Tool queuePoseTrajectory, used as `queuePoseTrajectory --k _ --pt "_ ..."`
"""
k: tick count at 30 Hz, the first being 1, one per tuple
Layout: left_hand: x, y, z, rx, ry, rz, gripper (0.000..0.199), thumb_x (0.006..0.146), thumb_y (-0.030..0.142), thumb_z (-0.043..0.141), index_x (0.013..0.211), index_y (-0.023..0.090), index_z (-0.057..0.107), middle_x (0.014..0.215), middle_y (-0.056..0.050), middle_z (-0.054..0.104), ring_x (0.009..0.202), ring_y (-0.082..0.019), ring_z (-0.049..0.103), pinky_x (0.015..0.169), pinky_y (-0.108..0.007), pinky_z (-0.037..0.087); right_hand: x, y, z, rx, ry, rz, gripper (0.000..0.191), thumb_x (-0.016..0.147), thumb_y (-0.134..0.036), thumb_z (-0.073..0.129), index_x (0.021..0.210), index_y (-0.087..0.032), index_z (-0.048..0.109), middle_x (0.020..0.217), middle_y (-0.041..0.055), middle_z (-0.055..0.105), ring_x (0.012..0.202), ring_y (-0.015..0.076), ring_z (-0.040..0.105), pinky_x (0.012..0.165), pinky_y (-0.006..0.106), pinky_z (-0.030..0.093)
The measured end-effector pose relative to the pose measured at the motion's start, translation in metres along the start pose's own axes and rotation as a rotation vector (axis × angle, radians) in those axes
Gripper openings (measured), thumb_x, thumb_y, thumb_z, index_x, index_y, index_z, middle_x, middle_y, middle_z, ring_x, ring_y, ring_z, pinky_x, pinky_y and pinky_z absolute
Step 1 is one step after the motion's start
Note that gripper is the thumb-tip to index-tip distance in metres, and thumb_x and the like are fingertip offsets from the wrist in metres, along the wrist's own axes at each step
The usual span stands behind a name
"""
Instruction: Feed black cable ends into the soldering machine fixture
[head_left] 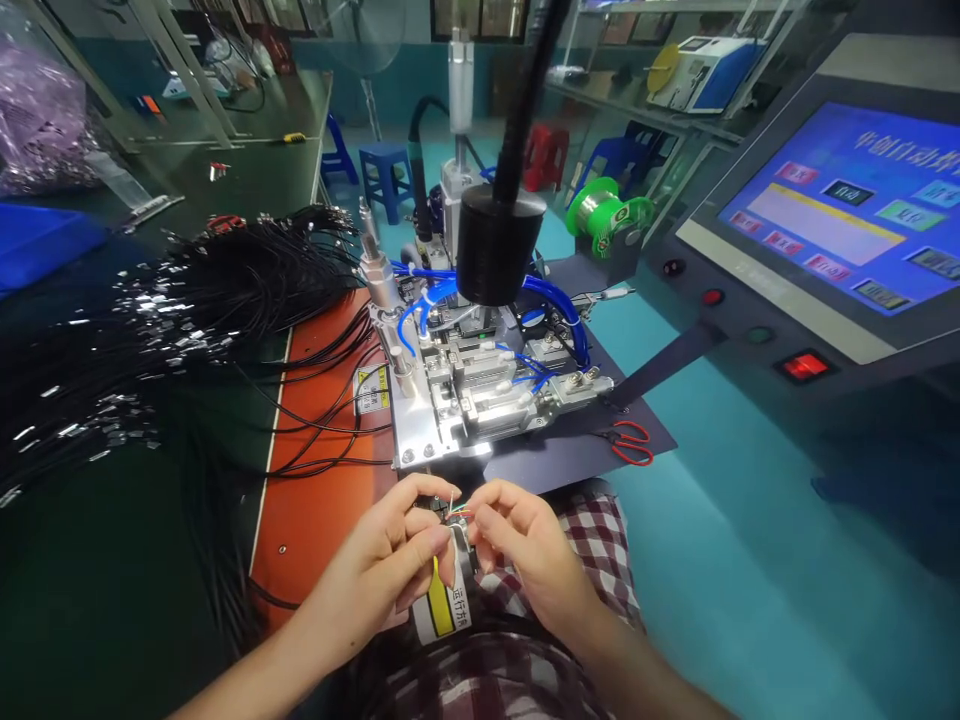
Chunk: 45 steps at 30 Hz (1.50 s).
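Note:
My left hand (405,545) and my right hand (517,530) meet low in the middle, just in front of the metal machine (487,390). Both hands pinch thin coloured wires (459,511), green, red and white, between their fingertips. Fingers hide most of the wires' length. Beneath the hands lies a part with a yellow and white label (442,605) bearing printed characters. Black cables (322,430) run over the orange board to the left of the machine.
A big heap of black cables (247,270) covers the left table. Red-handled scissors (632,443) lie right of the machine. A black cylinder (501,245) hangs above it. The control screen (855,200) stands at the right, a green spool (606,215) behind.

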<state>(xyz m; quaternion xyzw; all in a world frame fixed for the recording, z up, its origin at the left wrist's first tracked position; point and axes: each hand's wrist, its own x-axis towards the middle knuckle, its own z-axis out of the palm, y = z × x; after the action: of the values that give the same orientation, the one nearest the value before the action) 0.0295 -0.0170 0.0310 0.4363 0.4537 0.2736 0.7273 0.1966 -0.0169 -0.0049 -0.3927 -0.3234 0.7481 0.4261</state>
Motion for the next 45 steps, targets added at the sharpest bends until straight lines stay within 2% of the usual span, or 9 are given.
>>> queuePoseTrajectory --k 11,20,24,29,35,39,41,45 --pt "-0.004 -0.005 0.001 -0.015 0.009 -0.004 0.026 0.090 0.035 0.049 0.110 0.021 0.041 0.064 0.004 0.055 0.040 -0.003 0.028 0.036 -0.014 0.019 0.003 0.002 0.003 -0.019 -0.030 -0.017 0.021 0.075 -0.035 0.069 0.076 -0.015 0.061 0.057 -0.0052 0.052 0.045 0.0059 0.042 0.046 0.019 0.034" --pt "-0.005 -0.006 0.000 -0.077 -0.049 0.008 0.024 0.091 0.035 0.046 0.110 0.021 0.040 0.066 0.002 0.057 0.040 -0.003 0.027 0.037 -0.015 0.017 0.006 0.006 0.004 -0.013 -0.041 -0.027 0.021 0.074 -0.036 0.069 0.074 -0.017 0.062 0.055 -0.0052 0.051 0.046 0.0070 0.041 0.047 0.020 0.035" --pt "-0.006 -0.007 -0.001 -0.093 -0.063 0.014 0.018 0.091 0.034 0.048 0.102 0.021 0.041 0.064 0.003 0.057 0.040 -0.003 0.026 0.037 -0.015 0.016 0.006 0.006 0.003 0.008 -0.090 0.013 0.022 0.075 -0.037 0.067 0.072 -0.017 0.060 0.053 -0.0057 0.047 0.046 0.0072 0.039 0.048 0.021 0.032" --pt "-0.008 -0.004 0.001 -0.014 -0.084 -0.039 0.018 0.090 0.036 0.050 0.094 0.021 0.043 0.061 0.003 0.059 0.040 -0.003 0.024 0.038 -0.015 0.015 0.006 -0.003 -0.003 -0.059 -0.175 -0.019 0.020 0.077 -0.032 0.065 0.068 -0.015 0.057 0.051 -0.0065 0.042 0.047 0.0067 0.032 0.047 0.021 0.025" --pt "-0.006 0.003 0.005 0.051 -0.069 -0.101 0.025 0.088 0.043 0.050 0.092 0.018 0.050 0.058 0.000 0.062 0.037 -0.003 0.022 0.036 -0.017 0.012 0.010 -0.018 -0.012 -0.228 -0.313 -0.066 0.015 0.079 -0.027 0.062 0.070 -0.015 0.057 0.063 -0.0034 0.047 0.054 0.0082 0.036 0.051 0.023 0.028" --pt "-0.005 0.005 0.008 0.128 -0.011 -0.141 0.025 0.084 0.040 0.054 0.089 0.016 0.053 0.062 -0.003 0.066 0.033 -0.003 0.030 0.033 -0.017 0.016 0.013 -0.024 -0.017 -0.367 -0.369 -0.106 0.013 0.081 -0.025 0.059 0.071 -0.016 0.057 0.066 -0.0026 0.047 0.058 0.0094 0.038 0.055 0.024 0.031" --pt "-0.004 0.005 0.010 0.143 0.049 -0.140 0.024 0.082 0.039 0.057 0.083 0.015 0.055 0.057 0.000 0.061 0.033 -0.003 0.032 0.034 -0.016 0.018 0.014 -0.026 -0.018 -0.436 -0.383 -0.146 0.013 0.081 -0.023 0.058 0.071 -0.016 0.057 0.068 -0.0019 0.048 0.060 0.0100 0.041 0.057 0.024 0.033" --pt "-0.002 0.001 0.014 0.100 0.177 -0.126 0.023 0.078 0.037 0.061 0.073 0.015 0.056 0.041 0.010 0.035 0.035 -0.003 0.025 0.036 -0.015 0.019 0.016 -0.027 -0.017 -0.486 -0.370 -0.197 0.012 0.080 -0.017 0.057 0.069 -0.015 0.057 0.068 -0.0011 0.051 0.061 0.0101 0.043 0.058 0.024 0.036"
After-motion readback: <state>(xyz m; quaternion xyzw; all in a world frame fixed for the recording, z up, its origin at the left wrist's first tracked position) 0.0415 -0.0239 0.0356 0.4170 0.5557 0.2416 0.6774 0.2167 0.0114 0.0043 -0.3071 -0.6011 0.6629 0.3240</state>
